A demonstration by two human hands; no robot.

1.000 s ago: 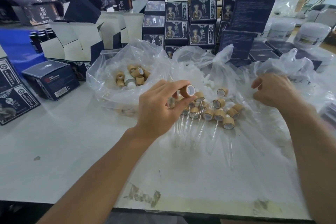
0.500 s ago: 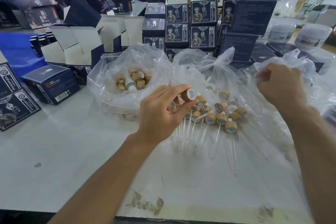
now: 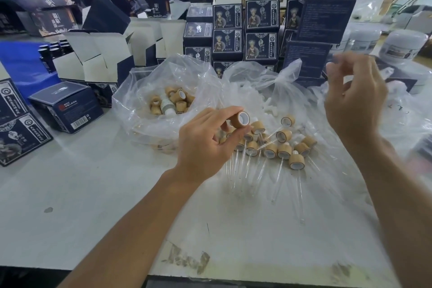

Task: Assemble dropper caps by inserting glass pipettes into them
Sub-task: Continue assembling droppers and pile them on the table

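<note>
- Cap (image 3: 240, 119) of tan wood sits pinched between the left hand's (image 3: 205, 140) thumb and fingertips, its white-lined opening turned toward the right and away from the palm.
- Just beyond and below those fingertips lies a heap of finished droppers (image 3: 275, 145), caps clustered, glass stems pointing toward the camera across the white table (image 3: 93, 194).
- The right hand (image 3: 355, 100) is raised, well apart from the cap, fingers curled inward; it is blurred, and it may be pinching a glass pipette, though I cannot tell.
- Behind the left fingertips, a clear plastic bag (image 3: 145, 91) holds loose caps.
</note>
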